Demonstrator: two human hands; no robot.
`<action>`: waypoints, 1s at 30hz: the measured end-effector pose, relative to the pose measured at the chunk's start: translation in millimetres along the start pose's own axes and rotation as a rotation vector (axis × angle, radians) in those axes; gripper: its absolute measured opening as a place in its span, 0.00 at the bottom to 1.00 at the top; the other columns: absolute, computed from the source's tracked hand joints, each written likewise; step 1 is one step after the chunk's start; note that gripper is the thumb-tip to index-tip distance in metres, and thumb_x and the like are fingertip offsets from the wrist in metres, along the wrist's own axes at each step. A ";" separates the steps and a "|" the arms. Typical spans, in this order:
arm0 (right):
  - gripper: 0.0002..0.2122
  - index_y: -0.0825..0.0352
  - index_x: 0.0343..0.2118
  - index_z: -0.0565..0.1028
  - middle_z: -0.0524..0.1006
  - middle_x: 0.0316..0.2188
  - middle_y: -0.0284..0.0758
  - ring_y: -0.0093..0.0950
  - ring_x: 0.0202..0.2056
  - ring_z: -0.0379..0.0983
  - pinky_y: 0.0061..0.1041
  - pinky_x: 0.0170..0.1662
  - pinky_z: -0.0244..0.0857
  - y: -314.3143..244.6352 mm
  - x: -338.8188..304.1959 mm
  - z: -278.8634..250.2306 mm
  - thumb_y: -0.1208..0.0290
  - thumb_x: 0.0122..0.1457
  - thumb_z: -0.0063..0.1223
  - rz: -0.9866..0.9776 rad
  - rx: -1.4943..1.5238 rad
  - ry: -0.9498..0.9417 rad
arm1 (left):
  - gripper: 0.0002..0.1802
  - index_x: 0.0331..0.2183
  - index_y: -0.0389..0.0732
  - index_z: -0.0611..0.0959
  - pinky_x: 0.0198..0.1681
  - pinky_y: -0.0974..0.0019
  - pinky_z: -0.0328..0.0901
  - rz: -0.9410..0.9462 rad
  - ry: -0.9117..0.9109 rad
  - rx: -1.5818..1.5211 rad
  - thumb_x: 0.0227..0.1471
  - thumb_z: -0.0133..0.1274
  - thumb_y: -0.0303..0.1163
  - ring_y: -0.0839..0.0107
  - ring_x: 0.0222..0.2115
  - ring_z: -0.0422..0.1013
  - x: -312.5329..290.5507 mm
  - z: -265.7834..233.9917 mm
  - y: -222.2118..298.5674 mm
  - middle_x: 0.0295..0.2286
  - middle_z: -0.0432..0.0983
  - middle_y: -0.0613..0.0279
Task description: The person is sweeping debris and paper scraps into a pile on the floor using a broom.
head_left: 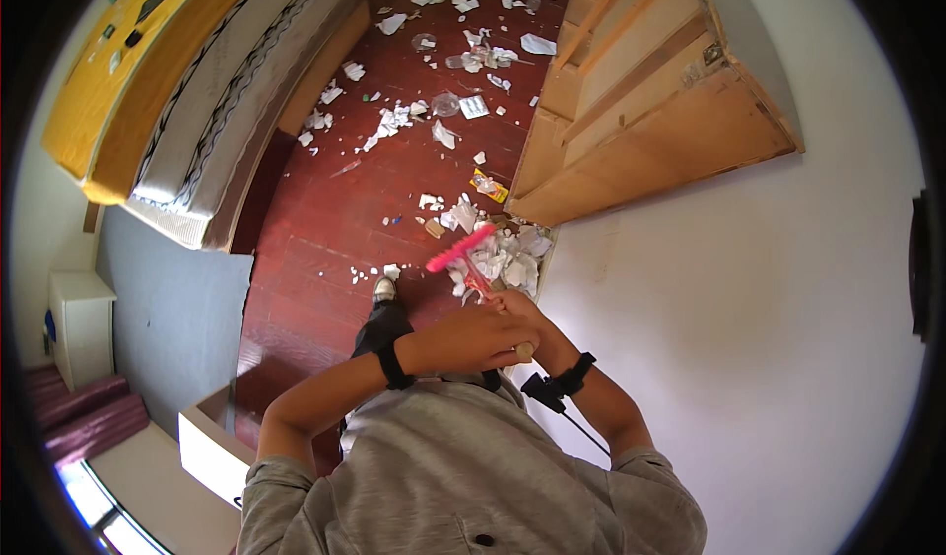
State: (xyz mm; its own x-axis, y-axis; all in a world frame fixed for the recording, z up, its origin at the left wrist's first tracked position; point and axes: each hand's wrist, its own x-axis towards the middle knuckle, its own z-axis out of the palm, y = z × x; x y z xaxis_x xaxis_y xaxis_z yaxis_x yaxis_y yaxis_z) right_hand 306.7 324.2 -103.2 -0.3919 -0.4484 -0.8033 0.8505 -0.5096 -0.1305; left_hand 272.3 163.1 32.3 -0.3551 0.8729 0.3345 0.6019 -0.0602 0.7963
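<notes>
Head view: both hands are closed around the broom's handle, the left hand (483, 338) by its butt end and the right hand (516, 306) just ahead, toward the bristles. The broom (461, 248) has its pink head on the person's side of the cabinet (601, 156), left of that unit's near corner and against the pile (510, 260) of crumpled paper and scraps. Sweeping litter together seems to be the step in hand; the next move would call for low bristles and a controlled stroke, so light pieces don't scatter. Whether the bristles press on the floor, I cannot tell. The red floor (305, 225) runs left of the cabinet, strewn with paper, a yellow packet (489, 186) just beside its edge, and clear plastic (445, 104) farther off. Across from the cabinet lies a mattress (222, 87); nearer the person on that side is a grey mat (177, 304). The white wall (729, 338) stands to the cabinet's right.
</notes>
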 end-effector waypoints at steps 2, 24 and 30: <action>0.03 0.63 0.19 0.67 0.68 0.19 0.31 0.24 0.17 0.63 0.24 0.23 0.62 -16.1 -8.5 17.5 0.77 0.47 0.42 -0.101 0.029 -0.019 | 0.09 0.32 0.46 0.75 0.33 0.59 0.65 -0.024 0.021 -0.040 0.49 0.54 0.37 0.59 0.28 0.70 11.0 -28.5 0.4 0.27 0.72 0.61; 0.04 0.65 0.22 0.66 0.68 0.16 0.29 0.19 0.20 0.65 0.16 0.27 0.62 -252.9 257.3 357.0 0.75 0.52 0.43 0.141 -0.096 -0.320 | 0.10 0.29 0.40 0.75 0.41 0.57 0.62 -0.357 0.484 0.348 0.44 0.59 0.30 0.57 0.31 0.69 -37.2 -365.6 -147.9 0.27 0.71 0.57; 0.08 0.60 0.22 0.66 0.67 0.17 0.26 0.20 0.18 0.63 0.23 0.26 0.61 -291.1 398.4 346.0 0.66 0.56 0.43 0.423 -0.264 -0.259 | 0.12 0.29 0.38 0.73 0.42 0.58 0.62 -0.603 0.725 0.361 0.44 0.59 0.31 0.54 0.35 0.68 -60.8 -344.8 -286.0 0.31 0.71 0.56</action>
State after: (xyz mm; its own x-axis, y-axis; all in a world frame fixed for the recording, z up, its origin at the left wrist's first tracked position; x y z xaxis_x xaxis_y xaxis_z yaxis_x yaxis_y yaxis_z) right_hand -218.4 39.8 -184.1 -0.0431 -0.7567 -0.6523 0.9982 -0.0605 0.0043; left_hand -124.9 -39.7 -42.0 -0.9487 0.1967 0.2476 0.3159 0.5491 0.7738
